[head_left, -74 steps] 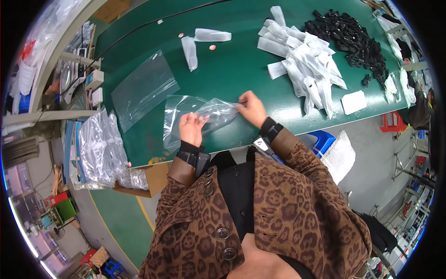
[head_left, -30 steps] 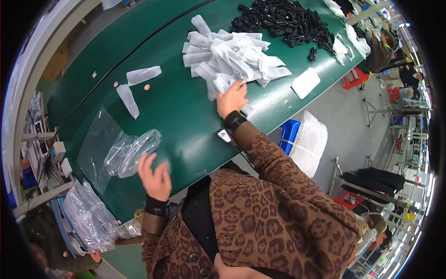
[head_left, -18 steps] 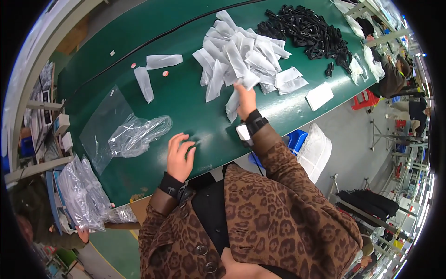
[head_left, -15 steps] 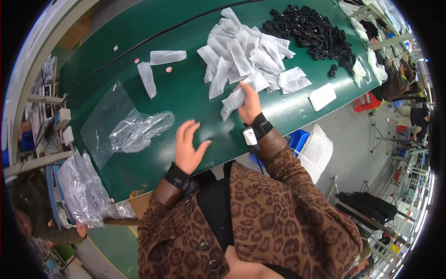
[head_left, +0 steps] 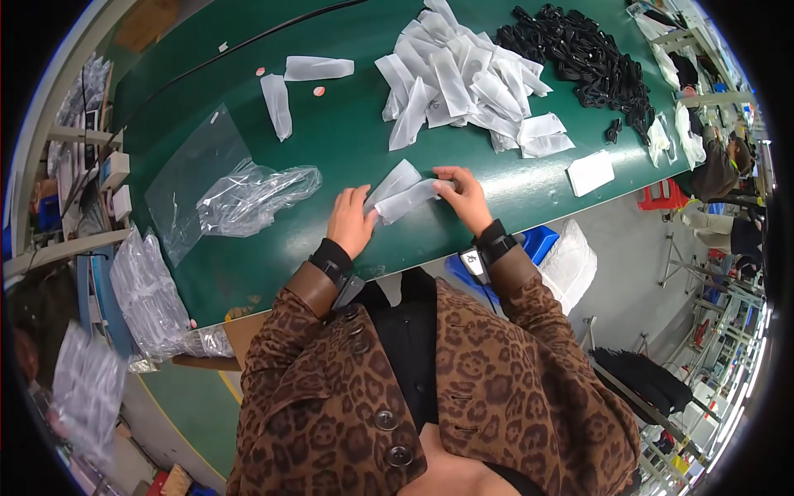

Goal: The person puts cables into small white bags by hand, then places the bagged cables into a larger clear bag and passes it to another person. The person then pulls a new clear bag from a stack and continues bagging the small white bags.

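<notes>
Two frosted white pouches lie crossed at the near side of the green table, between my hands. The lower pouch (head_left: pixel 407 203) overlaps the other pouch (head_left: pixel 395 178), which slants up and away. My right hand (head_left: pixel 466 202) pinches the right end of the lower one between thumb and fingers. At their left ends, my left hand (head_left: pixel 351 223) is closed with its thumb and fingertips on the pouches. What the pouches contain is hard to make out. Beyond my hands lies a heap of similar white pouches (head_left: pixel 451 70).
Black coiled cables (head_left: pixel 583 62) are piled at the far right. A white card stack (head_left: pixel 590 173) sits near the right edge. Clear plastic bags (head_left: pixel 248 198) and two separate pouches (head_left: pixel 318 68) lie left. Beside the table, another person holds a bundle of pouches (head_left: pixel 89 393).
My right hand has brought the pouches down from beside the heap to my left hand, which now touches them. The view has shifted slightly. A bundle has appeared at the lower left.
</notes>
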